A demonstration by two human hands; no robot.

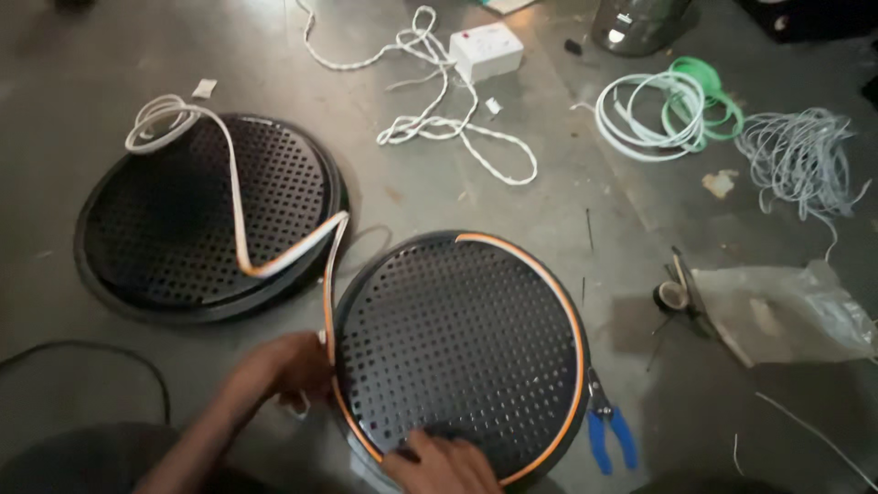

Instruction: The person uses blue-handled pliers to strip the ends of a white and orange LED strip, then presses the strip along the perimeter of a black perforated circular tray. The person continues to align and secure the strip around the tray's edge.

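**Inspector A:** We record two round black perforated panels on a grey concrete floor. The near panel [462, 352] lies flat in front of the person; the far panel [208, 215] lies flat to its left, and the two sit just beside each other.

**Inspector B:** We confirm. An orange-and-white strip [576, 348] is seated round the rim of the near panel, along its top, right and lower left edge. Its loose length runs up across the far panel and ends in a white loop at that panel's upper left.

**Inspector A:** Hands?

**Inspector B:** The left hand [283, 366] is at the near panel's left edge, fingers curled against the strip there. We cannot tell whether it pinches the strip or only presses on it. The right hand [444, 462] rests on the lower rim, fingertips down on the mesh beside the strip; it grasps nothing that we can see.

**Inspector A:** Surroundings: blue-handled pliers [608, 430] lie just right of the near panel. Further off are a clear plastic bag [791, 311], a white socket box [487, 50] with twisted white cord, and coils of white and green wire [668, 110].
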